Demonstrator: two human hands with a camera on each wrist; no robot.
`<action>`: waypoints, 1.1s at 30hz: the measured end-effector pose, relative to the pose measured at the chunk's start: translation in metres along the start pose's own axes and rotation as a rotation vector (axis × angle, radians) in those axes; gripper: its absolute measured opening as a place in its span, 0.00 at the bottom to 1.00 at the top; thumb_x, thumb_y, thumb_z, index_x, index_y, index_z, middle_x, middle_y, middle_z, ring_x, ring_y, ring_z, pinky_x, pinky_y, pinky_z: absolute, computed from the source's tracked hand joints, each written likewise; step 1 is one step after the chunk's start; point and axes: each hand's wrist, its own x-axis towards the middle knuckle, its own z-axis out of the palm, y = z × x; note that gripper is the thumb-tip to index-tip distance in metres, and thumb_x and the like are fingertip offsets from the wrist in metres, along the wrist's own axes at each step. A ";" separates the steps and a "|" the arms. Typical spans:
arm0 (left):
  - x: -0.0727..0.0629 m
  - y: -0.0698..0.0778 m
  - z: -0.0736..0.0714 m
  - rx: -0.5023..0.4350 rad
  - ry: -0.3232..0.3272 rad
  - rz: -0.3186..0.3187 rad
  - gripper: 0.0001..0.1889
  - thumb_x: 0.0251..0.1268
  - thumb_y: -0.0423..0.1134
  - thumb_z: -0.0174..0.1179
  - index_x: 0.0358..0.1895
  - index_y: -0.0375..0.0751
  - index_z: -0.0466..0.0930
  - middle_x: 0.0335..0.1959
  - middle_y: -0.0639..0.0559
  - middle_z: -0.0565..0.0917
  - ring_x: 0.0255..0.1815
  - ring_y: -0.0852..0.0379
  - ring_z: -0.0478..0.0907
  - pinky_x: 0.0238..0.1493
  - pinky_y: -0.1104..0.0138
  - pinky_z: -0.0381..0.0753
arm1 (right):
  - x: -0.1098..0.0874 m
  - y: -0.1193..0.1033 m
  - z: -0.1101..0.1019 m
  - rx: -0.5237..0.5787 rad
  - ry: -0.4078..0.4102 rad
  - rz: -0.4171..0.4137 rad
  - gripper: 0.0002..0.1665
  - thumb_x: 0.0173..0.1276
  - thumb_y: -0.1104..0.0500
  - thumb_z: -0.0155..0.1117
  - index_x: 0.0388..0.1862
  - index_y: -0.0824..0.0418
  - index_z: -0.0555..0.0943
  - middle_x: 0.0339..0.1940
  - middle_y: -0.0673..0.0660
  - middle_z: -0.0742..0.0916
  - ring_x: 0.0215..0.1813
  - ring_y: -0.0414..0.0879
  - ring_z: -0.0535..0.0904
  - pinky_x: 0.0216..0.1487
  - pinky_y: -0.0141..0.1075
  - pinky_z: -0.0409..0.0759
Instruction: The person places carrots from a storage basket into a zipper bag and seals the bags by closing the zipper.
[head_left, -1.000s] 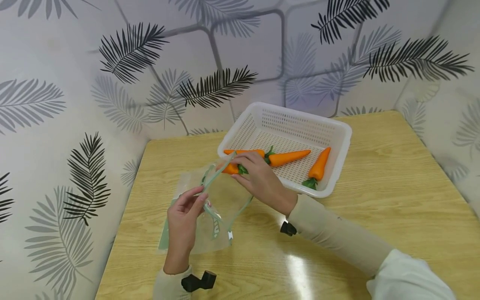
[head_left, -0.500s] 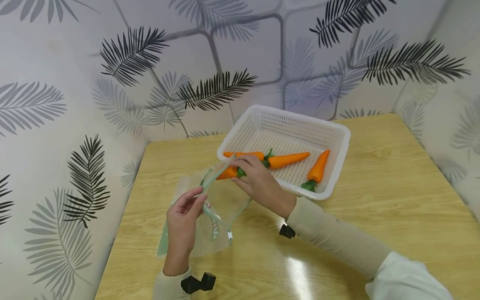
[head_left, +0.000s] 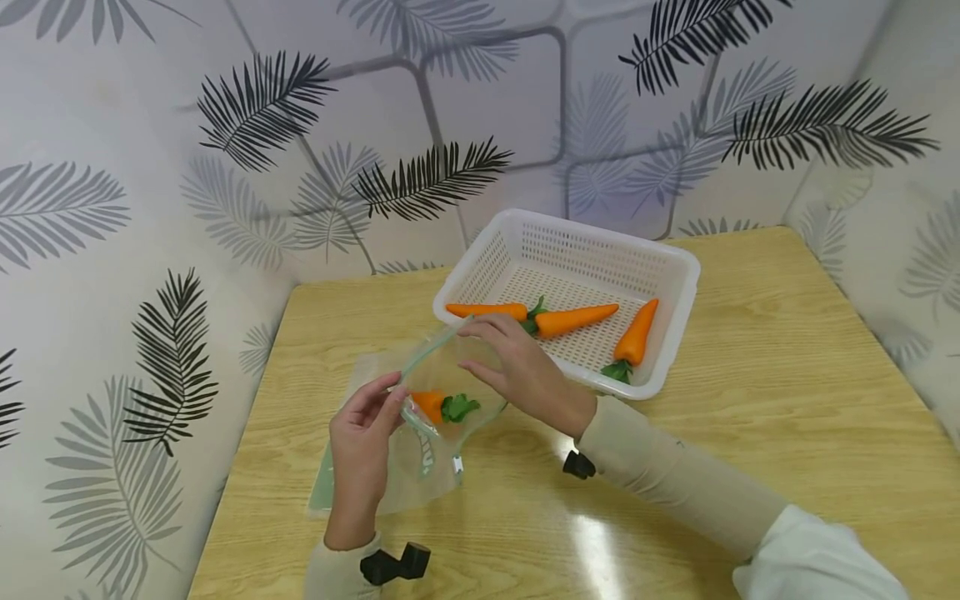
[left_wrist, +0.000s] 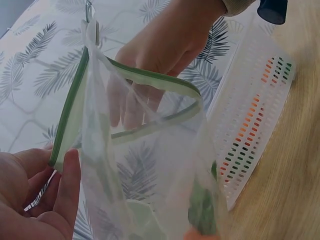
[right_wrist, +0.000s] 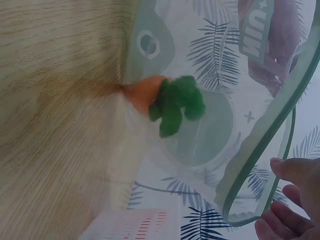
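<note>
A clear zip bag [head_left: 401, 487] with green edging stands with its mouth spread. My left hand [head_left: 363, 437] pinches the mouth's edge between thumb and fingers, seen closely in the left wrist view. Inside the bag lies a carrot [head_left: 430, 406] with green leaves [right_wrist: 175, 105], its leafy end toward the mouth. My right hand [head_left: 521, 362] is at the mouth's far side, thumb and fingers apart, holding no carrot. Its fingertips are right by the green edge [right_wrist: 260, 150]. The bag's white slider [head_left: 458, 465] sits at the near corner of the mouth.
A white perforated basket [head_left: 592, 248] stands behind the right hand. In it lie a left carrot [head_left: 491, 311], a middle carrot [head_left: 577, 320] and a right carrot [head_left: 639, 333]. The wooden table [head_left: 787, 400] meets a leaf-patterned wall covering [head_left: 480, 100] at the back.
The carrot that my right hand held at the bag's mouth has gone down into the bag. The right fingers have parted from it; the left hand keeps its pinch.
</note>
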 end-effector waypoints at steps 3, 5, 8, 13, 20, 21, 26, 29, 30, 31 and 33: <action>0.000 0.001 -0.001 0.007 0.009 -0.004 0.16 0.58 0.38 0.65 0.48 0.36 0.81 0.36 0.41 0.81 0.32 0.58 0.79 0.37 0.67 0.82 | -0.002 0.001 -0.001 -0.009 -0.006 0.012 0.23 0.61 0.56 0.67 0.54 0.63 0.75 0.52 0.55 0.78 0.57 0.46 0.71 0.59 0.33 0.69; 0.000 0.001 -0.001 0.004 0.012 -0.004 0.16 0.58 0.38 0.65 0.48 0.36 0.81 0.36 0.42 0.81 0.33 0.58 0.79 0.37 0.67 0.82 | -0.003 0.001 -0.002 -0.019 -0.012 0.021 0.23 0.62 0.55 0.66 0.54 0.63 0.76 0.52 0.55 0.78 0.56 0.46 0.71 0.58 0.33 0.70; 0.001 0.002 -0.002 -0.007 0.016 -0.001 0.16 0.58 0.38 0.64 0.49 0.36 0.81 0.36 0.43 0.81 0.33 0.57 0.79 0.39 0.66 0.82 | -0.003 0.001 -0.004 -0.031 -0.016 0.034 0.22 0.64 0.54 0.64 0.54 0.62 0.76 0.52 0.54 0.78 0.56 0.46 0.71 0.58 0.34 0.71; 0.001 0.003 -0.002 -0.007 0.023 -0.003 0.16 0.59 0.38 0.64 0.49 0.36 0.81 0.36 0.44 0.80 0.33 0.57 0.78 0.39 0.66 0.82 | -0.005 0.001 -0.010 -0.015 0.003 0.062 0.20 0.64 0.54 0.64 0.53 0.62 0.76 0.52 0.54 0.79 0.56 0.46 0.72 0.56 0.36 0.73; 0.003 0.005 -0.003 0.010 0.049 0.019 0.15 0.58 0.38 0.64 0.48 0.36 0.81 0.37 0.44 0.81 0.33 0.57 0.79 0.39 0.66 0.82 | -0.007 0.009 -0.028 0.014 -0.018 0.137 0.16 0.67 0.55 0.61 0.51 0.60 0.77 0.51 0.53 0.78 0.53 0.44 0.73 0.54 0.36 0.74; 0.003 0.006 -0.004 0.011 0.053 0.020 0.15 0.58 0.38 0.64 0.48 0.36 0.81 0.37 0.44 0.81 0.33 0.57 0.79 0.39 0.66 0.82 | -0.008 0.010 -0.032 0.009 -0.027 0.149 0.16 0.67 0.54 0.60 0.51 0.60 0.77 0.51 0.53 0.78 0.53 0.45 0.73 0.53 0.37 0.75; 0.004 0.007 -0.006 0.008 0.068 0.024 0.16 0.58 0.37 0.64 0.48 0.35 0.81 0.37 0.45 0.82 0.33 0.58 0.79 0.39 0.67 0.82 | -0.014 0.022 -0.051 -0.047 -0.107 0.206 0.19 0.69 0.53 0.58 0.54 0.61 0.75 0.51 0.54 0.79 0.52 0.46 0.74 0.51 0.38 0.76; 0.006 0.008 -0.008 0.007 0.078 0.034 0.16 0.58 0.36 0.64 0.49 0.35 0.81 0.37 0.45 0.82 0.34 0.58 0.79 0.39 0.67 0.82 | -0.020 0.030 -0.062 -0.098 -0.192 0.278 0.23 0.69 0.53 0.57 0.59 0.62 0.73 0.54 0.56 0.79 0.55 0.48 0.73 0.53 0.41 0.76; 0.006 0.009 -0.009 0.012 0.080 0.037 0.16 0.58 0.36 0.64 0.49 0.35 0.81 0.37 0.44 0.82 0.34 0.58 0.79 0.39 0.68 0.82 | -0.022 0.033 -0.066 -0.114 -0.218 0.301 0.24 0.69 0.53 0.57 0.60 0.63 0.72 0.54 0.57 0.78 0.56 0.50 0.73 0.54 0.42 0.75; 0.007 0.009 -0.010 0.014 0.083 0.040 0.16 0.58 0.37 0.65 0.49 0.35 0.81 0.37 0.44 0.82 0.34 0.58 0.79 0.39 0.68 0.82 | -0.024 0.036 -0.069 -0.128 -0.243 0.325 0.24 0.69 0.53 0.57 0.60 0.63 0.72 0.55 0.58 0.78 0.57 0.51 0.73 0.55 0.43 0.75; 0.008 0.011 -0.011 0.007 0.085 0.044 0.16 0.57 0.37 0.65 0.49 0.35 0.81 0.37 0.44 0.81 0.34 0.57 0.79 0.39 0.67 0.82 | -0.028 0.041 -0.076 -0.159 -0.280 0.366 0.23 0.68 0.55 0.59 0.59 0.64 0.73 0.55 0.59 0.79 0.57 0.52 0.73 0.55 0.45 0.74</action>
